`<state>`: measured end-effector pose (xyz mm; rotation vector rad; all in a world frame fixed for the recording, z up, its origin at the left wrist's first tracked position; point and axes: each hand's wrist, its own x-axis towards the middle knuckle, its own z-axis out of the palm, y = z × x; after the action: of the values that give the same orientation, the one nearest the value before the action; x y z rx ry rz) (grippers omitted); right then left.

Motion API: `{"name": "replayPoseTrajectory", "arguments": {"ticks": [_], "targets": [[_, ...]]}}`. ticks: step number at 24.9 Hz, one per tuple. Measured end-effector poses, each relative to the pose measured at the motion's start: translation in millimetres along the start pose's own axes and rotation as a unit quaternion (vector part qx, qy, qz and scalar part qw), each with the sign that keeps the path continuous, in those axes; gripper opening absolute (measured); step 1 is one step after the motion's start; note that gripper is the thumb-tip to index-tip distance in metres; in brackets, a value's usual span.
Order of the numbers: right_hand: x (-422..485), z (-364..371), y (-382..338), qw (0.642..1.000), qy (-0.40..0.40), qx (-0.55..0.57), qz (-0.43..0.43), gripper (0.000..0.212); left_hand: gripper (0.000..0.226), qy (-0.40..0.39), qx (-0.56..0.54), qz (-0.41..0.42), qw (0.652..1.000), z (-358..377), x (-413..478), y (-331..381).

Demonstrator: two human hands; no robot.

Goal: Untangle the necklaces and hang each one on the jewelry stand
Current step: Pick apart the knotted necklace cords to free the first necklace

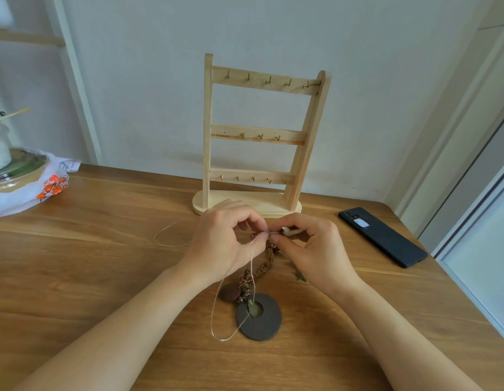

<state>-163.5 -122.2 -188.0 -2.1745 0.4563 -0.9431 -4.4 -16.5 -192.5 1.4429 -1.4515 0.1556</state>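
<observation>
A wooden jewelry stand with three rows of small brass hooks stands at the back of the table; nothing hangs on it. In front of it my left hand and my right hand meet, both pinching the tangled necklaces. A thin pale chain loops down from my left fingers and another loop lies to the left. A brown braided cord runs down to a dark round disc pendant and a reddish stone lying on the table. A small white piece shows between my right fingers.
A black phone lies at the right on the wooden table. At the far left sits a white bag with orange print under a jar. A wall is close behind the stand.
</observation>
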Motion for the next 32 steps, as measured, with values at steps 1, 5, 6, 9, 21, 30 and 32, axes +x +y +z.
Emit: {"name": "replayPoseTrajectory", "arguments": {"ticks": [1, 5, 6, 9, 21, 30, 32], "targets": [[1, 0, 0, 1.0, 0.002, 0.01, 0.001, 0.015, 0.014, -0.005, -0.013, -0.032, 0.999, 0, 2, 1], [0, 2, 0, 1.0, -0.006, 0.018, 0.005, 0.012, 0.015, -0.067, -0.075, -0.123, 0.987, -1, 2, 2], [-1, 3, -1, 1.0, -0.011, 0.016, 0.002, 0.012, 0.015, -0.078, -0.082, -0.128, 0.985, -1, 1, 2], [1, -1, -3, 1.0, -0.027, 0.009, 0.0, 0.012, 0.017, -0.09, -0.087, -0.133, 0.983, -2, 1, 4], [0, -4, -6, 0.995, -0.044, -0.065, -0.055, 0.014, 0.019, -0.068, -0.007, -0.022, 0.997, -3, -1, 6], [-3, -2, -7, 0.989, -0.038, 0.138, 0.027, 0.011, 0.018, -0.092, -0.21, -0.201, 0.952, 0, 0, 11], [-1, 2, -7, 0.965, -0.025, 0.253, 0.072, 0.008, 0.024, -0.084, -0.318, -0.263, 0.907, 4, 2, 16]]}}
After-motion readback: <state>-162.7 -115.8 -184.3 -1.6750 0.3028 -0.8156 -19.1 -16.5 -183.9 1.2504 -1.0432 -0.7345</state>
